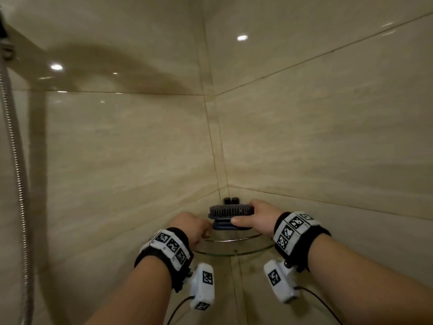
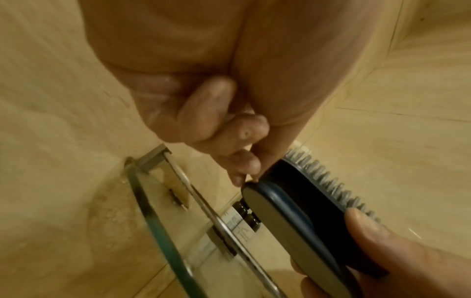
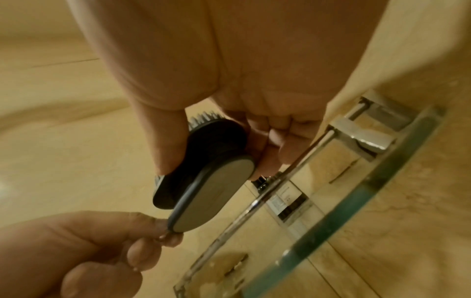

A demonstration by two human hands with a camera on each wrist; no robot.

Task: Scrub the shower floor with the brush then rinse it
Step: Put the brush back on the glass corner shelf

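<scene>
From the head view, the right hand (image 1: 254, 216) grips the brush (image 1: 230, 213) above the glass corner shelf (image 1: 230, 250), bristles facing the camera; the left hand (image 1: 191, 227) is curled at the brush's left end; a shower hose (image 1: 14, 160) hangs at left. The left wrist view alone shows the left fingertips (image 2: 244, 171) touching the brush's rim, with small dark bottles (image 2: 248, 215) behind. The right wrist view shows thumb and fingers clamping the brush's far end, and the shelf's metal bracket (image 3: 362, 139).
</scene>
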